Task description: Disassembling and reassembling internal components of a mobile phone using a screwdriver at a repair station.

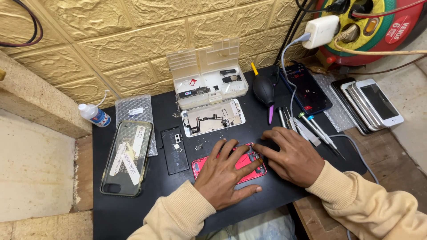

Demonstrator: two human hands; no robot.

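Nearest you, at six o'clock on the black mat (133, 209), your left hand (224, 175) lies flat, fingers spread, pinning the red phone housing (243, 163); your right hand (291, 155) grips nothing, fingertips curled at its three o'clock end; press evenly, pick gently; its long axis runs nine to three, tilted slightly; farther, at twelve, the white phone frame (213, 116).

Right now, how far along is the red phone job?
Done: the red phone shell is opened, and the white screen panel and black battery lie apart on the black mat. In hand: left hand presses the shell; right hand touches its end. Left: reassembly.
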